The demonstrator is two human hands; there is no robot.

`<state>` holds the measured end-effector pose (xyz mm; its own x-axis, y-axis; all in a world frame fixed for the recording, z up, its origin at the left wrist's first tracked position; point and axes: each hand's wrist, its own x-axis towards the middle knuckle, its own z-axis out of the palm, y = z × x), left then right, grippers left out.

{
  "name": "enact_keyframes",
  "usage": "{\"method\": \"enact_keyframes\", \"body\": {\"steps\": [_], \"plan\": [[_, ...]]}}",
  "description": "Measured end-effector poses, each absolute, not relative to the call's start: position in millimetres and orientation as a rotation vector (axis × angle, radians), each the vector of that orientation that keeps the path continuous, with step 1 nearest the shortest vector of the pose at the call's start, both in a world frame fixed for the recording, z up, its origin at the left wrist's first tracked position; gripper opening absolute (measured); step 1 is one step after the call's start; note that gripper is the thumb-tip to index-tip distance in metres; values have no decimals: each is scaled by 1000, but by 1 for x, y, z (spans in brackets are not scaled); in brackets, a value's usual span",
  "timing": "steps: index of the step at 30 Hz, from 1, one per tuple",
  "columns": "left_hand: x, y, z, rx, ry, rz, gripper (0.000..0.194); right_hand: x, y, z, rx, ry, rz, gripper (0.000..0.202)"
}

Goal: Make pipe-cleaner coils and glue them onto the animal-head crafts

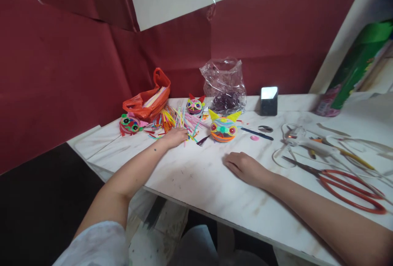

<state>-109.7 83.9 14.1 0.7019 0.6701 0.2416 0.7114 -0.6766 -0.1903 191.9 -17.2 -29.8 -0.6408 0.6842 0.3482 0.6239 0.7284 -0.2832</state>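
My left hand point(175, 137) is palm down at the edge of a loose pile of coloured fuzzy craft strips point(167, 120), its fingers curled down among the strip ends. What lies under its fingertips is hidden. My right hand point(244, 167) rests on the table with its fingers curled in, and nothing shows in it. Between the hands, farther back, sits a striped round animal head point(223, 129) with yellow ears and red eyes. Behind the pile is a smaller head point(195, 105) with red ears. A red and green head point(130, 125) lies at the left.
A red plastic bag point(147, 102) holding strips and a clear bag point(225, 90) with dark purple contents stand along the back. Right of them are a dark upright device point(269, 101), black tweezers point(257, 133), a white glue gun point(310, 143) with its cord, and red-handled scissors point(346, 186).
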Motion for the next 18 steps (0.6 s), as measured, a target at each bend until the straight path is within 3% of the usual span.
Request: {"method": "enact_keyframes", "body": {"steps": [3, 6, 10, 12, 18], "plan": [[-108, 90, 21, -2615, -1094, -493, 11, 192, -18, -29, -1022, -2510, 183, 30], [-109, 98, 38, -2457, -1167, -855, 22, 192, -17, -28, -1035, -2508, 179, 29], [-113, 90, 82, -2150, -1255, -1298, 26, 192, -17, -27, -1016, -2512, 181, 28], [-113, 67, 109, -1892, -1124, -1705, 18, 193, -17, -28, -1003, -2512, 179, 27], [-102, -37, 164, -1699, -672, -1822, 12, 194, -17, -28, -980, -2497, 209, 27]]}}
